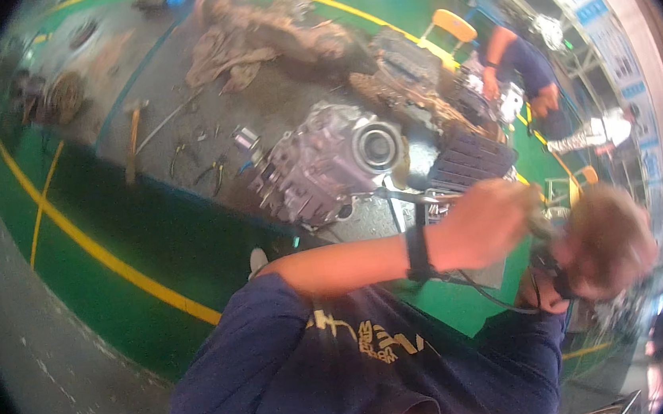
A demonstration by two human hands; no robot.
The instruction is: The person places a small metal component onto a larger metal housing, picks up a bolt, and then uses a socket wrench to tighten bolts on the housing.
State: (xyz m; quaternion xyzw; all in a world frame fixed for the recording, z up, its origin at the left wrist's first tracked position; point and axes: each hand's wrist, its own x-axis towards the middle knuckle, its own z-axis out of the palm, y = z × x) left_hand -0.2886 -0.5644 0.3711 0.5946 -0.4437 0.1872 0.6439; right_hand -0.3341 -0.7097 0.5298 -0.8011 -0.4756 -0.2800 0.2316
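My left hand [486, 225], with a dark band on its wrist, is raised in front of me with its fingers curled. Close by on the right is my right hand [608, 243], rounded like a fist and smeared by motion. A small dark thing shows between the two hands, too blurred to name. Beyond my left forearm lies a silver metal gearbox housing [315, 164] with a round bearing opening [378, 148]; neither hand touches it. A slim metal tool [410, 195] points from the housing toward my left hand, and whether I hold it is hidden.
A hammer [134, 138] and pliers [219, 174] lie left of the housing. Behind are a greasy axle assembly [308, 42], rags [226, 61] and a dark ribbed tray [471, 160]. Another person [522, 69] bends over parts at the far right, near a yellow chair [454, 26].
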